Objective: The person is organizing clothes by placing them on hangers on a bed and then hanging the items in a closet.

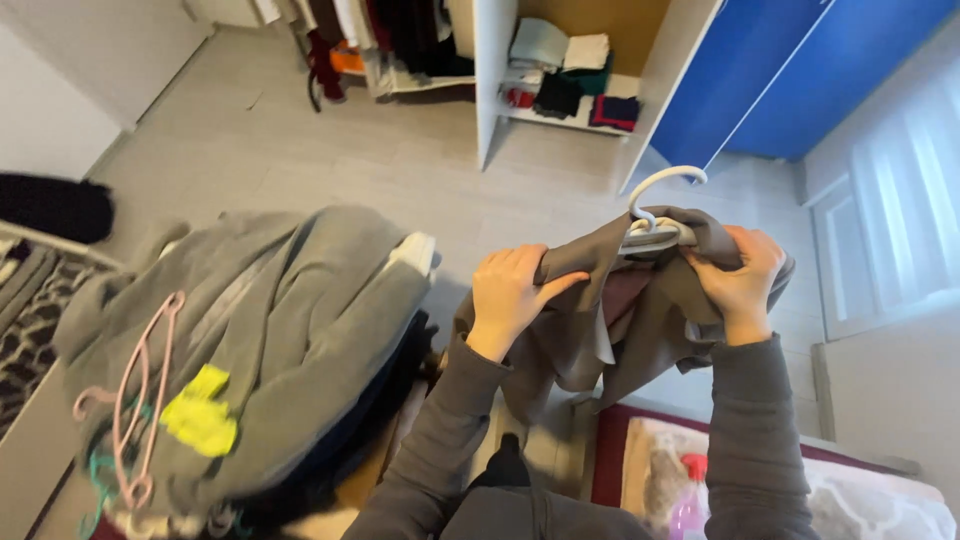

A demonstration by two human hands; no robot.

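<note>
Both hands are raised over a pale grey floor [330, 150] of long plank-like tiles that fills the middle of the room. The left hand [512, 298] grips one shoulder of a grey-brown garment [590, 330], its fingers [505, 262] curled over the cloth and the thumb pressed onto it. The right hand [742, 280] pinches the other shoulder, fingers [752, 245] closed tight on the fabric just beside a white hanger [655, 215], whose hook stands up at 12 o'clock from the garment. The garment hangs between the hands, a little right of centre, clear of the floor.

At 9 o'clock lies a tall pile of clothes [290, 330] topped by a grey sweatshirt, with a pink hanger [140, 400] and a yellow-green scrap [202, 412] resting on it. At 12 o'clock an open white wardrobe [492, 80] shows folded clothes [565, 70] on a shelf. Blue doors [790, 70] stand at 1 o'clock, and a white panelled door [890, 220] at 3 o'clock. A dark red framed piece with a patterned pale cover [870, 500] sits at 5 o'clock, a spray bottle [690, 505] with a red top on it. A leopard-print fabric [30, 320] shows at the far left edge.
</note>
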